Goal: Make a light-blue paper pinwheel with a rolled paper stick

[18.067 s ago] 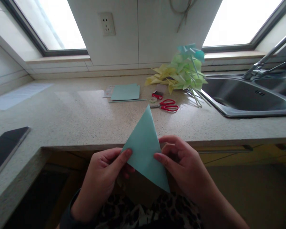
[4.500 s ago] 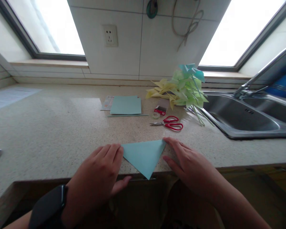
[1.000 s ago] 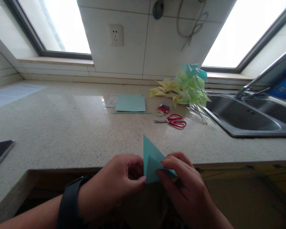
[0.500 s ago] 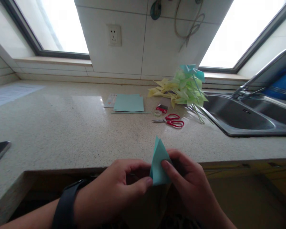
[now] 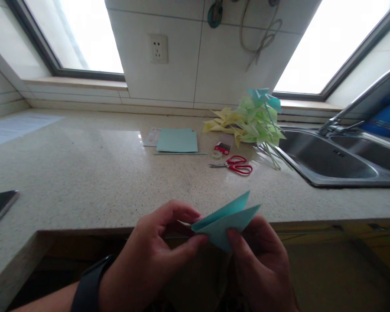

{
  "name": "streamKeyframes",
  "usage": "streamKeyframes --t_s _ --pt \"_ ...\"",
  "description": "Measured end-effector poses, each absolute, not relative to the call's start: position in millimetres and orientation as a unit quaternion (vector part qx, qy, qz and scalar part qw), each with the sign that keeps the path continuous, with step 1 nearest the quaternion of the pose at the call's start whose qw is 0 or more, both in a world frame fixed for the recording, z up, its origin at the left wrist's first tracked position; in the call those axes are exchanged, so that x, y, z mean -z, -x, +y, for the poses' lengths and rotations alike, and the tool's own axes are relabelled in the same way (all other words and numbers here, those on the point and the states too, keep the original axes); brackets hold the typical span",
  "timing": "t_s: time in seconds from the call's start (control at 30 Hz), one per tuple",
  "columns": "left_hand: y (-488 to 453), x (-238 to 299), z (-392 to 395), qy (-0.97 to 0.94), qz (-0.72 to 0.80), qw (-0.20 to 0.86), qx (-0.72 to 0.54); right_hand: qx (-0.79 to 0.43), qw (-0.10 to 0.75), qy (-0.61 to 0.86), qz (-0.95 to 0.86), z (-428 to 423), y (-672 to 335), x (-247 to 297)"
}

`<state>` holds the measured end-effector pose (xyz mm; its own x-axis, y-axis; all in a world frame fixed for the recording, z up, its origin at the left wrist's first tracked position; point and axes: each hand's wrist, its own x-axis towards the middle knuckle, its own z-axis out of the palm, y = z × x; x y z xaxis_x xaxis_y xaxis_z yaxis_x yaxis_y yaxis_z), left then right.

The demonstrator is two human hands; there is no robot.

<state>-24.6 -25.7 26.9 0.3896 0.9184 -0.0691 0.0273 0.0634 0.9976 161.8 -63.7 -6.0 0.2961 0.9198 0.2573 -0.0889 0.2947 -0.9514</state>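
Note:
A folded sheet of light blue paper (image 5: 229,223) is held between my two hands, just in front of the counter edge. Two pointed flaps of it stand apart toward the upper right. My left hand (image 5: 169,238) pinches the folded corner on the left between thumb and fingers. On the other side, my right hand (image 5: 260,255) grips the paper with the thumb on its front face and the fingers behind, partly hidden. A dark watch band circles my left wrist.
On the counter (image 5: 100,182) lie a stack of light blue paper (image 5: 177,140), a thin stick (image 5: 180,154), red-handled scissors (image 5: 235,165), a tape roll (image 5: 216,154) and a small red box (image 5: 222,148). Paper pinwheels (image 5: 253,117) lie beside the sink (image 5: 328,177).
The folded paper has turned clockwise, its points swinging from upward to the upper right, and its flaps have spread apart. My hands have shifted with it, both still gripping it.

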Motion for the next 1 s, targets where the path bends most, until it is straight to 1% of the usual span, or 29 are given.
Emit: streamKeyframes --t_s 0.17,0.27,0.53,0.7,0.87,1.0 --pt "26.3 -29.7 -24.9 -0.527 0.397 0.638 -0.397 -0.421 0.666 0.402 -0.468 -69.5 -165.3 13.1" --pt "24.4 -33.1 -22.9 -0.492 0.399 0.668 -0.391 -0.434 0.663 0.395 -0.465 -71.7 -166.5 16.1" --pt "24.0 -35.0 -22.6 -0.459 0.416 0.692 -0.371 -0.434 0.671 0.431 -0.42 -71.6 -165.1 18.0" --pt "23.6 -34.3 -22.0 -0.428 0.443 0.71 -0.34 -0.447 0.691 0.438 -0.362 -66.8 -169.1 13.3" --pt "23.4 -35.3 -20.2 -0.42 0.467 0.71 -0.319 -0.431 0.652 0.502 -0.37 -65.6 -177.4 12.6" --pt "23.3 -34.0 -18.8 -0.405 0.476 0.717 -0.309 -0.415 0.646 0.513 -0.383 -66.6 -178.1 13.7"
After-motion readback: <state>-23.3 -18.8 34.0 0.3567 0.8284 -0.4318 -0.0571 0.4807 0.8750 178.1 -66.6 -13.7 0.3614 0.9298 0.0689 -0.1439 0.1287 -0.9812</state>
